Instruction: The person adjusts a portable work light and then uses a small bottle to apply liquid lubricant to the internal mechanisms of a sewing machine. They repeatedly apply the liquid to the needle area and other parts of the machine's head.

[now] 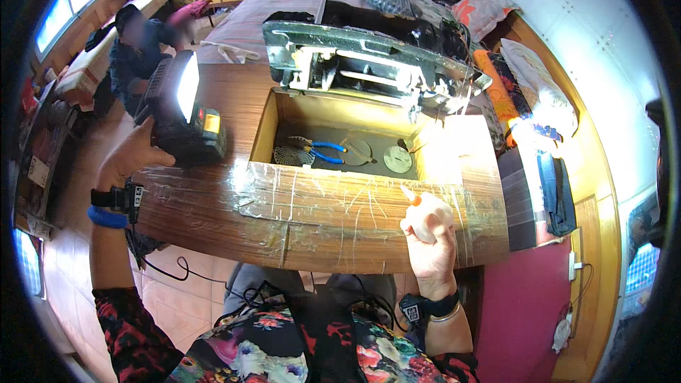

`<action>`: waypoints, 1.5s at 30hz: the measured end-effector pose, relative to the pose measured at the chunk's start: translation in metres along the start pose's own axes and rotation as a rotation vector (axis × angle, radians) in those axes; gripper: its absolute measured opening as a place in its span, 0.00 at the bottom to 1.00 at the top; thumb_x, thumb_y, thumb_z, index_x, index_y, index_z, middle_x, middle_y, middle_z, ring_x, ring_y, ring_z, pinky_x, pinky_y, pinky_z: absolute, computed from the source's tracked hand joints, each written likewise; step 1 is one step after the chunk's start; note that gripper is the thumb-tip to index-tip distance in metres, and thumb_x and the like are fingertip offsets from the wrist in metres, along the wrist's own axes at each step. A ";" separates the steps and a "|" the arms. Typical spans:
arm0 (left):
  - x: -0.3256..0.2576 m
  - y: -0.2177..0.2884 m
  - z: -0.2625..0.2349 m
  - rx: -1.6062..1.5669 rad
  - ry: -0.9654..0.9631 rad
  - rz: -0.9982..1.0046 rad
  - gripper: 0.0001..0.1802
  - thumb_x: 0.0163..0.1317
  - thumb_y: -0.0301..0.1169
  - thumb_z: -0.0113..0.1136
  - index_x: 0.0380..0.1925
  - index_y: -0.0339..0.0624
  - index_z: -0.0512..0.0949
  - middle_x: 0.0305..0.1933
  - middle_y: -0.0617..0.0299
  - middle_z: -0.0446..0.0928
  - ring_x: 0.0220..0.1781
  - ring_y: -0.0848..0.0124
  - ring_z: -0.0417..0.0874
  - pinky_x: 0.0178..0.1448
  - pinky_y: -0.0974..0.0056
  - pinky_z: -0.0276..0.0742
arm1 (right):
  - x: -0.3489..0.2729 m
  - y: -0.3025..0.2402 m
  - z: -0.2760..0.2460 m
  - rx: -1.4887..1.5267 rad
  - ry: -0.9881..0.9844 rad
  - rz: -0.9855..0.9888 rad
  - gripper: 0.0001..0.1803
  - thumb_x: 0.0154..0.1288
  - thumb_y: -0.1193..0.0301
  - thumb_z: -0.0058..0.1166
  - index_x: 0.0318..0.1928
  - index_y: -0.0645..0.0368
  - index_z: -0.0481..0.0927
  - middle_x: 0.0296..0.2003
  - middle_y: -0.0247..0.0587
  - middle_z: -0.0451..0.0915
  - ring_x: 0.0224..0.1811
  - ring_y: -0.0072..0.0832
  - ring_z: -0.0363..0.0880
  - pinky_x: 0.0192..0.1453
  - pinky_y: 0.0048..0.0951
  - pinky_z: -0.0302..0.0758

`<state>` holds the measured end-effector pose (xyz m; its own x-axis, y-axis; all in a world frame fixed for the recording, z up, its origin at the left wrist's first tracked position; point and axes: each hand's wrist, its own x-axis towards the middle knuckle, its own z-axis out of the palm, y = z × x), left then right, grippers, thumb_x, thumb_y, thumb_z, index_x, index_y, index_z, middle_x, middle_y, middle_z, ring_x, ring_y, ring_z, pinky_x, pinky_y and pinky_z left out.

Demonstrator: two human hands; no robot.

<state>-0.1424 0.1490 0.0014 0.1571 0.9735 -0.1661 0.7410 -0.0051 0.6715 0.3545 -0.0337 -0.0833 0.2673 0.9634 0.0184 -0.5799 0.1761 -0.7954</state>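
We clasp a white, orange-tipped bottle (428,207) in our right hand (433,254), while our left hand (138,149) touches the lit lamp (186,92), its grip unclear.

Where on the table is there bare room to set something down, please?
Along the front of the table, between the box and near edge, left of the right hand. A smaller patch lies between the lamp and box. It is crowded in the box, with pliers and a disc, and behind it, at the machine.
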 end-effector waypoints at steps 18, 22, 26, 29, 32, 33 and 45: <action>-0.112 -0.015 0.162 -0.044 0.565 0.351 0.14 0.71 0.22 0.61 0.55 0.40 0.81 0.56 0.53 0.82 0.57 0.63 0.83 0.61 0.60 0.80 | 0.004 0.004 -0.005 0.107 -0.049 0.014 0.36 0.61 0.63 0.73 0.67 0.62 0.73 0.54 0.44 0.80 0.50 0.30 0.79 0.49 0.35 0.78; -0.091 0.056 0.176 -0.102 0.414 0.572 0.15 0.63 0.17 0.64 0.49 0.36 0.81 0.52 0.50 0.82 0.51 0.62 0.85 0.51 0.62 0.81 | 0.005 0.004 -0.006 0.133 0.051 0.027 0.35 0.63 0.65 0.72 0.66 0.65 0.73 0.53 0.47 0.81 0.46 0.31 0.81 0.50 0.34 0.80; -0.089 0.093 0.193 -0.069 0.343 0.586 0.14 0.60 0.18 0.67 0.47 0.34 0.82 0.52 0.48 0.82 0.52 0.57 0.85 0.52 0.60 0.83 | 0.002 0.007 -0.012 0.164 0.017 0.031 0.34 0.63 0.65 0.71 0.65 0.66 0.73 0.52 0.48 0.81 0.45 0.33 0.82 0.49 0.35 0.81; -0.090 0.101 0.204 0.122 0.334 0.626 0.15 0.57 0.21 0.69 0.45 0.34 0.82 0.54 0.48 0.82 0.62 0.49 0.80 0.66 0.51 0.76 | 0.005 0.001 -0.013 0.139 -0.007 0.014 0.33 0.64 0.63 0.70 0.64 0.65 0.74 0.51 0.48 0.82 0.44 0.35 0.83 0.47 0.34 0.80; -0.088 0.101 0.208 0.123 0.322 0.600 0.14 0.56 0.21 0.69 0.44 0.35 0.82 0.55 0.49 0.83 0.64 0.48 0.79 0.69 0.50 0.73 | 0.011 -0.021 -0.006 0.138 -0.012 -0.019 0.31 0.66 0.59 0.67 0.63 0.63 0.76 0.50 0.47 0.82 0.45 0.37 0.82 0.47 0.35 0.78; -0.087 0.100 0.208 0.134 0.336 0.597 0.14 0.56 0.21 0.69 0.44 0.35 0.82 0.55 0.49 0.83 0.64 0.48 0.79 0.69 0.50 0.74 | 0.017 -0.036 -0.005 0.114 -0.025 -0.037 0.30 0.67 0.58 0.66 0.62 0.62 0.76 0.49 0.46 0.83 0.46 0.37 0.82 0.48 0.35 0.77; -0.088 0.110 0.216 0.246 0.386 0.594 0.11 0.58 0.21 0.66 0.42 0.34 0.81 0.52 0.47 0.83 0.60 0.48 0.82 0.65 0.50 0.76 | 0.179 -0.135 -0.040 -0.060 0.173 -0.434 0.16 0.73 0.64 0.61 0.56 0.58 0.82 0.48 0.34 0.84 0.49 0.22 0.81 0.52 0.28 0.77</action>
<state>0.0661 0.0132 -0.0664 0.3692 0.8020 0.4695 0.7345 -0.5614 0.3812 0.5116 0.1068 0.0028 0.6024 0.7546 0.2602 -0.3422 0.5387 -0.7699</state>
